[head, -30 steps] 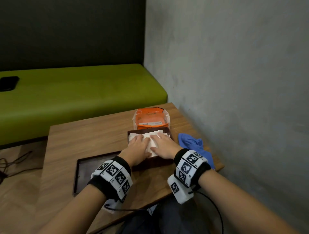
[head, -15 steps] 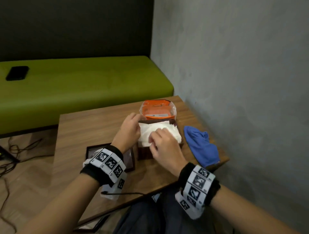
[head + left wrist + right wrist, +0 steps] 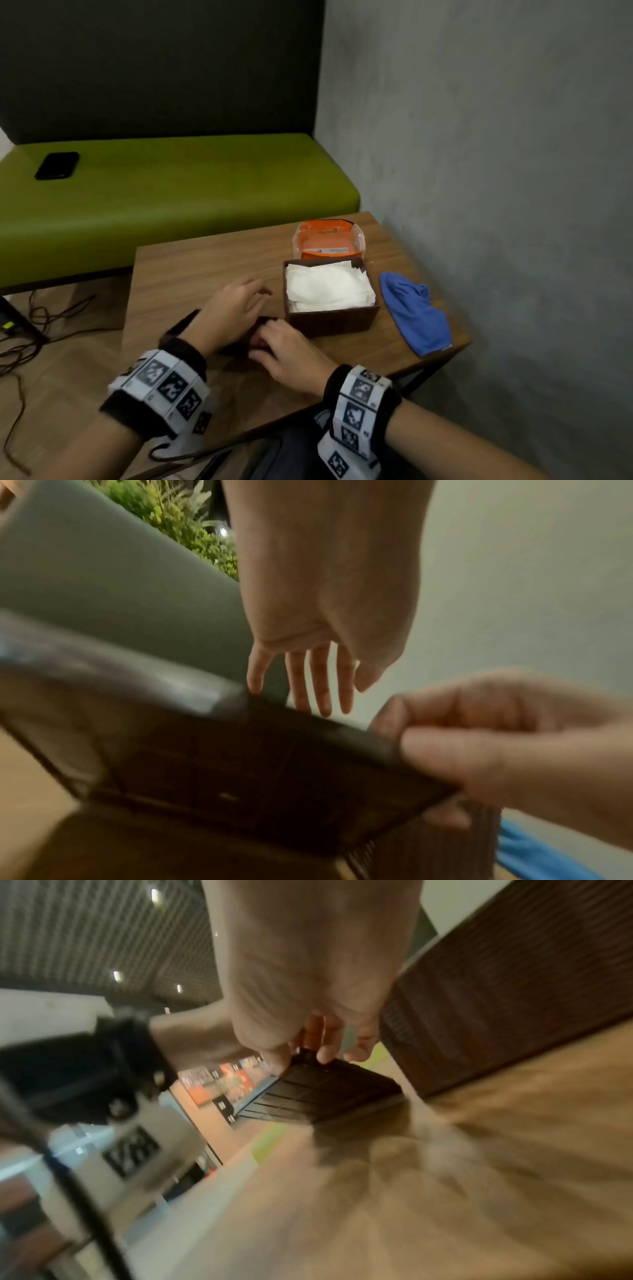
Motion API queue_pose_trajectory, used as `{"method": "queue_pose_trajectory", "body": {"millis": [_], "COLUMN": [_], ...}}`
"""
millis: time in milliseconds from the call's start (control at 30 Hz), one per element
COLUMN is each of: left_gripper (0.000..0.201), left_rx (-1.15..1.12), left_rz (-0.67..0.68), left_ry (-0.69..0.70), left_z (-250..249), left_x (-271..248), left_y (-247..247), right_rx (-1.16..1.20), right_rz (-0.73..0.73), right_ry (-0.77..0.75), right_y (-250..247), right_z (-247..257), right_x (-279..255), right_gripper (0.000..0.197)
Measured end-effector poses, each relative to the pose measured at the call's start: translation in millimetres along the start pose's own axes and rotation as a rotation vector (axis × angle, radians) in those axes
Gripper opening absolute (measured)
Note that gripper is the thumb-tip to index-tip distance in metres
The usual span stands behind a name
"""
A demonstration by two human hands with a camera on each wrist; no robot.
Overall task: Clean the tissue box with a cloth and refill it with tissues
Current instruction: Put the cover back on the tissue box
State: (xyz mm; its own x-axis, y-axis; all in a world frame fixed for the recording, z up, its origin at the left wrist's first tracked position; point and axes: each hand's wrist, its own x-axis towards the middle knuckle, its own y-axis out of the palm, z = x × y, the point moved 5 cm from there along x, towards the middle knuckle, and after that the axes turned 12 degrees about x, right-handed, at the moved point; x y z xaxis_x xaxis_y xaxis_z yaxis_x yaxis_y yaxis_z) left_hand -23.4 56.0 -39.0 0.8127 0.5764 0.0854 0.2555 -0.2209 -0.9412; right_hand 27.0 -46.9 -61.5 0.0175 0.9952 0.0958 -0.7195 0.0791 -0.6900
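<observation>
The brown ribbed tissue box (image 3: 334,322) stands open on the wooden table (image 3: 191,274), filled with white tissues (image 3: 327,286). Its dark lid (image 3: 239,344) is tilted up just left of the box. My right hand (image 3: 267,339) grips the lid's near edge, thumb and fingers curled round it (image 3: 479,739), (image 3: 318,1047). My left hand (image 3: 253,291) hovers over the lid (image 3: 274,764) with fingers (image 3: 322,685) straight, tips at its far edge. The blue cloth (image 3: 414,315) lies right of the box.
An orange tissue pack (image 3: 327,241) sits right behind the box. The grey wall (image 3: 496,171) runs close along the table's right side. A green bench (image 3: 171,192) with a black phone (image 3: 56,165) stands beyond the table. Cables (image 3: 20,342) lie on the floor at left.
Both hands have left the tissues in the box and moved left to the lid. My right hand has taken hold of the lid and tipped it up off the table.
</observation>
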Motion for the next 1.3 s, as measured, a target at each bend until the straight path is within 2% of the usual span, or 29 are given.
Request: {"method": "queue_pose_trajectory", "body": {"millis": [67,167,233,333,433,533,633,700,767,900,967,1200,1300], "left_gripper": [0.023,0.051,0.061,0.048,0.025,0.028,0.038,0.038,0.037,0.045,0.046,0.043,0.061], "left_rx": [-0.001,0.005,0.001,-0.289,-0.545,-0.688,-0.815,-0.766,-0.651,-0.422,-0.299,-0.332,-0.315], "left_rz": [-0.030,-0.139,-0.201,-0.212,-0.241,-0.213,-0.192,-0.197,-0.208,-0.192,-0.140,-0.037,-0.063], "left_ry": [-0.010,-0.014,-0.009,-0.041,-0.116,-0.277,-0.465,-0.535,-0.549,-0.561,-0.559,-0.545,-0.513], "left_z": [3.6,-1.9,-10.2,-17.0,-30.0,-42.5,-51.8,-56.1,-60.1,-62.9,-62.9,-59.6,-60.1], "left_x": [-5.1,-11.1,-11.8,-6.3,12.7,33.3,44.2,48.0,51.0,52.6,53.0,56.9,52.5], "left_y": [-19.8,-58.4,-77.5,-83.9,-60.4,-11.9,21.2,26.9,26.2,26.8,26.5,29.9,33.9], "right_rx": [0.093,0.137,0.167,0.205,0.240,0.333,0.477,0.514,0.482,0.229,0.201,0.136,0.109], "right_rz": [-0.070,-0.137,-0.228,-0.368,-0.557,-0.655,-0.614,-0.533,-0.493,-0.554,-0.628,-0.665,-0.686], "right_ry": [-0.005,0.005,0.036,0.089,0.219,0.385,0.429,0.415,0.416,0.455,0.485,0.521,0.551], "right_y": [-26.5,-72.1,-104.7,-146.8,-178.2,-190.4,-182.7,-176.0,-172.5,-174.6,-174.8,-156.8,-153.6], "right_z": [15.8,24.8,21.0,6.5,-31.5,-74.1,-97.5,-105.8,-113.1,-120.7,-121.6,-111.1,-111.4], "right_x": [8.3,13.5,10.7,6.5,7.0,11.9,13.7,12.9,11.9,11.8,11.2,18.1,19.1], "right_gripper": [0.020,0.025,0.032,0.037,0.051,0.058,0.039,0.036,0.037,0.040,0.039,0.042,0.040]}}
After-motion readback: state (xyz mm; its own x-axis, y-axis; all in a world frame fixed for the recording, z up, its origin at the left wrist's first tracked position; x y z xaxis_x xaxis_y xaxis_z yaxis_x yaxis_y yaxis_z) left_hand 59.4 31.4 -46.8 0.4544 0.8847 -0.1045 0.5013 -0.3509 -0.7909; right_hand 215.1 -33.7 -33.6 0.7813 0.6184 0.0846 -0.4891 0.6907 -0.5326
